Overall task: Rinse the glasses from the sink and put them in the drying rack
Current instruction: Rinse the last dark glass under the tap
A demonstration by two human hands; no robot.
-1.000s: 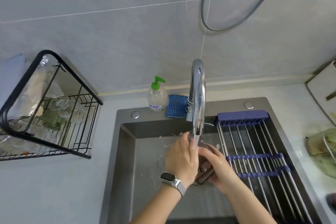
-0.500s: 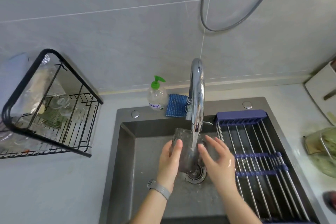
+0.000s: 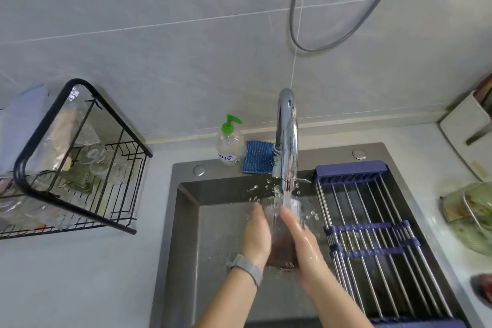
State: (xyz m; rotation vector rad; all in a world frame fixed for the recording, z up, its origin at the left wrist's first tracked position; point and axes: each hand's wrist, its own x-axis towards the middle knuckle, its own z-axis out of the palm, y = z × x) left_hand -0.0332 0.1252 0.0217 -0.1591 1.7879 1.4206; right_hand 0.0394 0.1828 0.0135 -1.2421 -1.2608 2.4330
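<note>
Both hands are pressing a clear glass [image 3: 282, 224] between them at centre frame, the left hand [image 3: 257, 235] flat against its left side and the right hand [image 3: 302, 238] against its right, fingers straight rather than wrapped; I cannot tell whether the thumbs are hooking round the far side. The glass is sitting in the air over the sink [image 3: 186, 221], its mouth up under the faucet [image 3: 287, 141], and water is striking the rim and spraying droplets toward the upper left of the basin. With wet palms and slick glass, that flat squeeze is looking slippery to me; curling the fingers round the wall and tilting the mouth a little off the stream would likely cut the splash. The spout is hanging just above the rim, so lifting straight up is risking a knock. The roll-up rack [image 3: 372, 234] is covering the basin's right side. The drying rack [image 3: 80, 168] is standing well apart at left of frame, already holding glassware, with open counter between.
</note>
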